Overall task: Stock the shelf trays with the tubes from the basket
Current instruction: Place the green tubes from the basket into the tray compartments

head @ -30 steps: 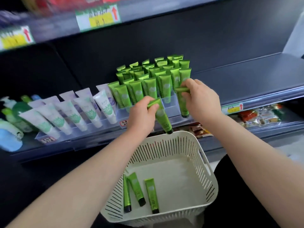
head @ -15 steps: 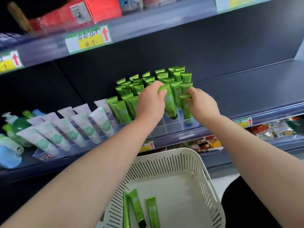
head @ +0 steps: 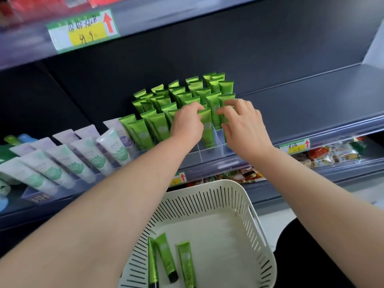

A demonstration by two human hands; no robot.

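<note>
I am counting three loose green tubes (head: 166, 256) lying in one white basket (head: 257, 225). I am working with two hands, my left hand (head: 187, 125) and my right hand (head: 243, 125). In the clear tray (head: 209, 151) I am seeing roughly thirty standing green tubes (head: 143, 134), but they are overlapping too much for an exact number. Next to them I am counting about five white tubes with mint print (head: 116, 150) in front and about five lilac tubes (head: 87, 132) behind. I am also seeing three price tags with red arrows (head: 83, 31).
</note>
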